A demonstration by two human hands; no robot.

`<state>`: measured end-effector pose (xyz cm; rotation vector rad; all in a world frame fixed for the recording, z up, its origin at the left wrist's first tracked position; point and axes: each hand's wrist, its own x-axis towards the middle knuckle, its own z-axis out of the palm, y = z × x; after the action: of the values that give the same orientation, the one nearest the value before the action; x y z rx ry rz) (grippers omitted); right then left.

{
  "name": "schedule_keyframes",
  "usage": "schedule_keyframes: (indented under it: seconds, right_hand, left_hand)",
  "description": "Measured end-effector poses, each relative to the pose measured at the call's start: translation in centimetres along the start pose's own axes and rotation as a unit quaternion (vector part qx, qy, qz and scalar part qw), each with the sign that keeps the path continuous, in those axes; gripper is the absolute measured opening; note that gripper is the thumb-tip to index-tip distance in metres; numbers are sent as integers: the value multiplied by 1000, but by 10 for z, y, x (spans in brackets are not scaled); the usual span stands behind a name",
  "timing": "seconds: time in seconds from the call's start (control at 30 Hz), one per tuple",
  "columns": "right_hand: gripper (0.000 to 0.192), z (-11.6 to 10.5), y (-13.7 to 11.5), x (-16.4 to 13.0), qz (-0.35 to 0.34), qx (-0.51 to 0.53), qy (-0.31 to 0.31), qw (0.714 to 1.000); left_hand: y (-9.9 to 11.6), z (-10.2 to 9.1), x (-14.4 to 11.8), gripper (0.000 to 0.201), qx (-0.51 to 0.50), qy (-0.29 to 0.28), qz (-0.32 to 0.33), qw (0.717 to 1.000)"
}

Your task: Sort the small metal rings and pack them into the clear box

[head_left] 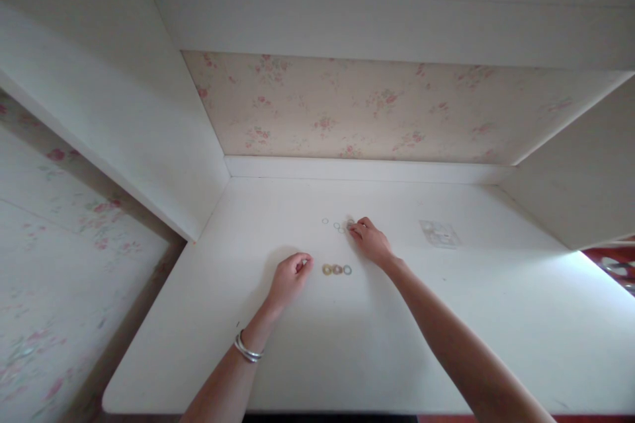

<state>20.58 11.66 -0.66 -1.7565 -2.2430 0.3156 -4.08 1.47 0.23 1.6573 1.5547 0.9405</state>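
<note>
My left hand [290, 275] rests on the white desk [208, 317] with its fingers curled in; whether it pinches anything is unclear. Just right of it lies a row of three small rings [337, 269], yellowish, pinkish and greenish, side by side. My right hand [370, 240] reaches farther back, with its fingertips on a cluster of small thin rings [338, 225]. One more ring [325, 221] lies apart to the left of that cluster. A silver bangle [247, 349] sits on my left wrist.
A small clear plastic bag [439, 233] lies flat on the desk to the right of my right hand. White side panels wall the desk on both sides, and floral wallpaper [377, 106] covers the back. The desk's front edge runs near the bottom.
</note>
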Motion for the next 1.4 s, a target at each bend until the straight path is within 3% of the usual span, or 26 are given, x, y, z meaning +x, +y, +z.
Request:
schedule_keyframes:
  seconds: [0.5, 0.77, 1.07, 1.4]
  right_hand:
    - [24, 2, 10, -8, -15, 62, 4, 998]
    - [25, 7, 15, -32, -19, 176, 71, 982]
    - [24, 6, 7, -48, -24, 234, 110, 966]
    - [22, 4, -23, -97, -81, 179, 73, 978]
  left_hand:
    - [-1, 0, -1, 34, 6, -9, 9, 1000]
    - [-2, 1, -1, 32, 3, -20, 12, 1000]
    - [-2, 2, -1, 33, 20, -13, 14, 1000]
    - [1, 1, -2, 32, 34, -19, 19, 999]
